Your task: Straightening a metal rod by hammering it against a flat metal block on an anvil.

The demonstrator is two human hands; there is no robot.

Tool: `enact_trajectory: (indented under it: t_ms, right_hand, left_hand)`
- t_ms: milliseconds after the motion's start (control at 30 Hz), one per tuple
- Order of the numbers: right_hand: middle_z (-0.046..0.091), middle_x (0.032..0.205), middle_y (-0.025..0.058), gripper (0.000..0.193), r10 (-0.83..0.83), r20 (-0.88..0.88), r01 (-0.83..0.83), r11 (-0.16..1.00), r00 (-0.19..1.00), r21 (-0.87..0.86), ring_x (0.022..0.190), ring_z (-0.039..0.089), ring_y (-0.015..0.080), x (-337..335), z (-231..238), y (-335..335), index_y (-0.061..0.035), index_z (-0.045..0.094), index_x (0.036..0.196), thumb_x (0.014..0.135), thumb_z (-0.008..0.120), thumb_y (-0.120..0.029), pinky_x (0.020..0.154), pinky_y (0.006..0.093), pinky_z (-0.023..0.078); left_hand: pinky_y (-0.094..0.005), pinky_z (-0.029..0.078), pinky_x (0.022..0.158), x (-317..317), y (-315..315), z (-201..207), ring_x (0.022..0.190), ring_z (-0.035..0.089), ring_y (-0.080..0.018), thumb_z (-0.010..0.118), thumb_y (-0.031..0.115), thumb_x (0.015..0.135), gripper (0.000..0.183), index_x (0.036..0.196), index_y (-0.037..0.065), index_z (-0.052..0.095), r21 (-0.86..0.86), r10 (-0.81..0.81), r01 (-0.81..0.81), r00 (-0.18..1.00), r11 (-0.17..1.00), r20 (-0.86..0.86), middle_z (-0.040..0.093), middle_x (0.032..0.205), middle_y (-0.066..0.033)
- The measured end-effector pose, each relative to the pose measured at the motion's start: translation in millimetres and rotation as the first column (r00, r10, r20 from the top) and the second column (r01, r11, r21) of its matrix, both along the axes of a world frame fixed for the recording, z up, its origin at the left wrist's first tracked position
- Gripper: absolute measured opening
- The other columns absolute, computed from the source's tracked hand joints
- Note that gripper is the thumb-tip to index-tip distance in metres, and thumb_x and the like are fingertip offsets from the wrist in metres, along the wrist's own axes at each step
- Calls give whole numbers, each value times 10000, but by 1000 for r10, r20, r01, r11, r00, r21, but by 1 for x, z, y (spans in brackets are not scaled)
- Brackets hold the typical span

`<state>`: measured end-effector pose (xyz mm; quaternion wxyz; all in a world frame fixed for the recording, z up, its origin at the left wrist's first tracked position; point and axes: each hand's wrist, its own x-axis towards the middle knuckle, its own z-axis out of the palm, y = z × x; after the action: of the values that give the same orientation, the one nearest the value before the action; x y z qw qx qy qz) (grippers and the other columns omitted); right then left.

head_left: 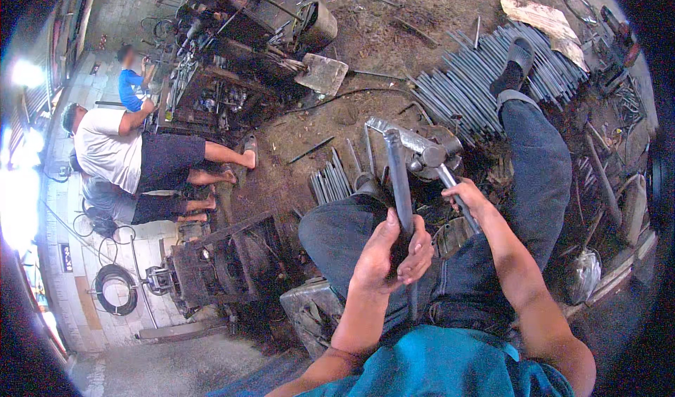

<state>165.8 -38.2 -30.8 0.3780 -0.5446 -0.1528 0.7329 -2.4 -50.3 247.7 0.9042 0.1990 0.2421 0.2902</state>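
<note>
Left hand [390, 253] fingers wrapped around long steel lever [399, 179], near centre. Right hand [465, 196] fingers closed on thin steel rod [455, 194] fed into bending jig [425, 149] just beyond knees. Rod pile [464, 87] far right.

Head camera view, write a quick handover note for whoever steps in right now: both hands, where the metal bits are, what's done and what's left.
Left hand: closed around the long grey lever bar, low on its shaft.
Right hand: grip on a thin metal rod fed into the bending tool on the ground.
Person is seated, legs either side of the tool.
Stock: big pile of straight rods ahead by the right foot; small bundle of short rods left of the tool.
Done: rod is seated in the tool.
Left: whether this rod is already bent cannot be told; the large pile looks unworked.
</note>
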Motion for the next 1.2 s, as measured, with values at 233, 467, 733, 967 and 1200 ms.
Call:
enact_trajectory:
  t_ms: [233,467,733,967,1200]
  right_hand:
    - [533,576,46,213,6,21,-6,1000,1000,-20,426,508,142,1,-1,0,-25,571,811,705,719,-134,377,258,391]
    - [521,595,48,256,-2,2,2,1000,1000,-8,435,483,151,1,-2,1,-20,544,847,701,715,-141,393,290,378]
    - [531,582,65,293,1,-6,-1,1000,1000,18,401,471,167,-1,-6,-1,-2,529,874,700,723,-137,390,314,362]
    - [536,589,59,270,4,13,-4,1000,1000,-9,433,492,164,1,-2,0,-7,544,847,695,722,-144,398,301,374]
    - [556,599,64,223,42,44,-42,999,998,-8,449,506,167,1,-13,2,-17,562,775,697,722,-152,421,314,386]
  left_hand:
    - [-268,424,461,2,3,0,466,457,-132,461,525,926,510,836,23,484,127,39,-16,982,992,-185,462,570,-47]
    - [-407,522,554,5,-2,6,541,566,-247,507,497,907,513,853,-13,505,236,115,-32,931,971,-346,538,631,-121]
    - [-453,548,571,6,-4,1,569,606,-267,666,372,846,396,890,-2,542,314,254,-133,888,940,-384,574,654,-135]
    - [-353,532,547,4,-1,-4,569,599,-195,720,243,819,283,817,46,517,308,322,-199,843,930,-430,582,654,-85]
    - [-321,512,536,4,0,-5,564,596,-176,733,159,806,245,755,75,509,263,331,-234,838,936,-433,592,652,-71]
